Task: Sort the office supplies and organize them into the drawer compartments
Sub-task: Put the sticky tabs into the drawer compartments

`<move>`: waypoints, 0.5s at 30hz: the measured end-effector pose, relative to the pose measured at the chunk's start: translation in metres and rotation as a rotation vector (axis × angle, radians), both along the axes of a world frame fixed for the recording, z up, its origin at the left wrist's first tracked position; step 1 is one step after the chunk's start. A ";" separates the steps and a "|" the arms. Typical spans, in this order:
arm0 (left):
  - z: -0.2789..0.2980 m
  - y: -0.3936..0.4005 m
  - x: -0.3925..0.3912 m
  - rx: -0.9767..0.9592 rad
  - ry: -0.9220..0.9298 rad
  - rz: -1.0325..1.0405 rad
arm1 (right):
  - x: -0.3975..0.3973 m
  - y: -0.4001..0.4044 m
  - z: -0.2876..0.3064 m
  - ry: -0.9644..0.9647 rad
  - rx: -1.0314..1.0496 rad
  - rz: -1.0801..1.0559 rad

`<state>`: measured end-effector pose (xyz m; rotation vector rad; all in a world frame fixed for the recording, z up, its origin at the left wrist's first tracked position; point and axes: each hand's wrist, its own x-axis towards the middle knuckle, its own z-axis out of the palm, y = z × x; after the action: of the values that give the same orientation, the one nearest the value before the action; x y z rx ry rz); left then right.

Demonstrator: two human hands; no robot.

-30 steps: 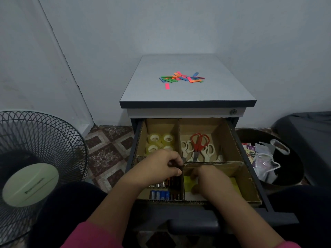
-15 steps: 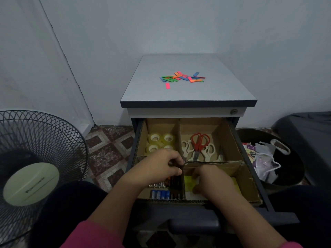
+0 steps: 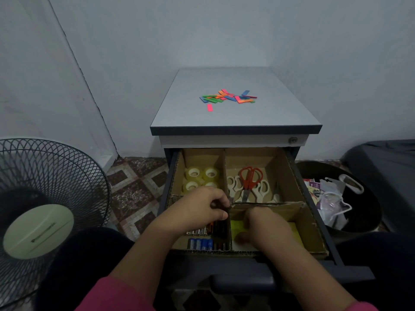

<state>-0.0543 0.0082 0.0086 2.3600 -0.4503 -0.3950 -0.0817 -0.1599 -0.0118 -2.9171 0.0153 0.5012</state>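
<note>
The cabinet's drawer stands open, with a cardboard insert splitting it into compartments. Tape rolls lie back left, scissors back right and batteries front left. My left hand pinches the cardboard divider where the walls meet. My right hand reaches into the front right compartment, its fingers curled on a yellow pad of sticky notes that it mostly hides. Several coloured strips lie in a heap on the cabinet top, and one pink strip lies apart.
A black floor fan stands close on the left. On the right, a dark bin holds plastic bags and packaging. The wall is right behind the cabinet. My knees flank the drawer front.
</note>
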 end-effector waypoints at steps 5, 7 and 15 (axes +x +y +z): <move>0.001 0.000 0.000 0.005 -0.003 0.001 | 0.000 0.004 0.001 -0.004 -0.023 0.001; 0.001 0.000 0.000 0.007 -0.001 0.001 | -0.001 0.005 0.002 -0.020 -0.030 0.014; 0.000 -0.001 0.000 0.010 0.004 0.006 | -0.001 0.005 0.000 -0.022 -0.018 0.024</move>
<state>-0.0542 0.0077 0.0088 2.3694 -0.4399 -0.3993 -0.0825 -0.1552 -0.0116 -2.9437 -0.0179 0.4752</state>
